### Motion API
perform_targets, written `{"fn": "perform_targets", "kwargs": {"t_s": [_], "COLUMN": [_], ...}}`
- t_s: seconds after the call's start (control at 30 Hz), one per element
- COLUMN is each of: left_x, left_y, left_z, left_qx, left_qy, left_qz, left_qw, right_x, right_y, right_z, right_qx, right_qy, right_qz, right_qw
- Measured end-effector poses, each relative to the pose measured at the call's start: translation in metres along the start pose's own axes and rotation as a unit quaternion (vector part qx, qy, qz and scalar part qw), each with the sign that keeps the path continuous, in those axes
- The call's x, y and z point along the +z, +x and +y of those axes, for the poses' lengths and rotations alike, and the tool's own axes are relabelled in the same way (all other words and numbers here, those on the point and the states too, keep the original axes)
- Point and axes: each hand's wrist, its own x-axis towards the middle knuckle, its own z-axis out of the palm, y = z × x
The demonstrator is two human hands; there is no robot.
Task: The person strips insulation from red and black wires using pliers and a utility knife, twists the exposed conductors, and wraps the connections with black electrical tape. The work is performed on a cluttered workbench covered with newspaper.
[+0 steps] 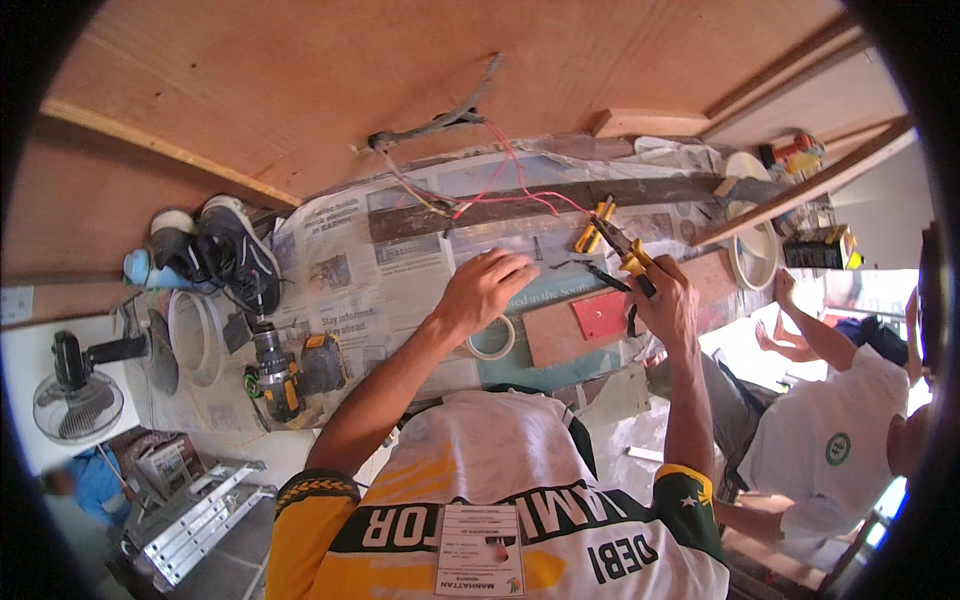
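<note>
One pair of pliers [633,262] in right hand [670,303], two dark shoes [240,258]

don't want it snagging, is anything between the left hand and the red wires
Nothing visible stands between the left hand and the red wires; newspaper and a dark strip lie below. The yellow-handled pliers in the right hand are off to the right.
</note>
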Motion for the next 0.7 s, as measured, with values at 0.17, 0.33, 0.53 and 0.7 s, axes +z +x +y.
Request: {"fn": "perform_targets", "kwargs": {"t_s": [0.17, 0.33, 0.53, 0.7], "left_x": [-0.048, -0.076, -0.073, -0.063], "left_y": [0.027, 0.072, 0.05, 0.022], "left_z": [0.031, 0.009, 0.014, 0.03], "left_qx": [-0.034, -0.072, -0.066, -0.058], "left_qy": [0.0, 0.028, -0.055, -0.044], "left_qz": [0.096, 0.072, -0.062, 0.001], "left_qw": [0.995, 0.994, 0.994, 0.997], "right_x": [-0.002, -0.011, -0.015, -0.005], "right_y": [-0.009, -0.016, -0.029, -0.04], "right_z": [-0.006, -0.026, -0.032, -0.03], "right_qx": [-0.017, -0.048, -0.134, -0.154], "right_qy": [0.003, 0.019, 0.045, 0.091], "right_qz": [-0.002, -0.021, -0.058, -0.107], "right_qw": [1.0, 0.998, 0.988, 0.978]}}
